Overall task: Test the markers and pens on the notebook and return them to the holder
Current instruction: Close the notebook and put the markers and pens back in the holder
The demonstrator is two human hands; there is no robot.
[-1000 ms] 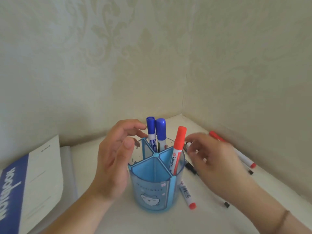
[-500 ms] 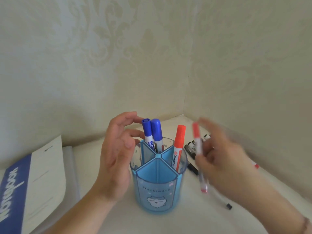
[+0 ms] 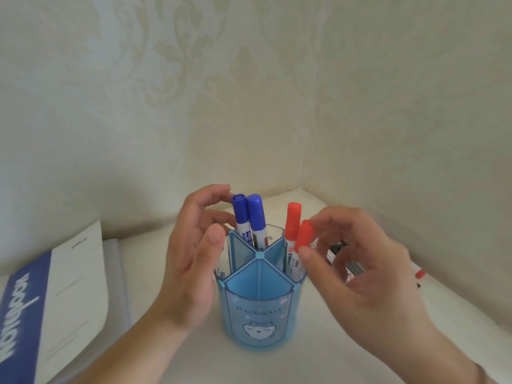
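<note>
Far left, the notebook (image 3: 55, 295) lies flat on the white table (image 3: 457, 314), closed, blue band with white lettering down its near side, cut off by the frame edge, well apart from the holder. Next, the left hand (image 3: 191, 261) stands beside the holder's left wall, fingers loosely curled and apart, thumb (image 3: 214, 236) just at the rim, index finger arched up near the cap of the left blue marker; whether the palm actually touches the wall I cannot tell, and it grips nothing. Centre, the blue translucent holder (image 3: 259, 309) stands upright on the table, split into compartments by partitions that meet at a middle hub, bear face printed on the front; the front compartment looks empty. Two blue-capped markers (image 3: 249, 217) stand side by side in the back compartment, caps up, touching or nearly so. A red-capped marker (image 3: 292, 225) stands upright in the right compartment. Just right of it, a second red-capped marker (image 3: 303, 235) is tilted a little, lower body already inside the same right compartment, pinched at the cap between thumb and fingertips of the right hand (image 3: 357, 273), other fingers spread loose behind. Past that hand, dark pens (image 3: 340, 253) lie on the table, mostly hidden and blurred. Far right, a red-ended pen (image 3: 419, 274) lies on the table near the wall, only its end showing.
</note>
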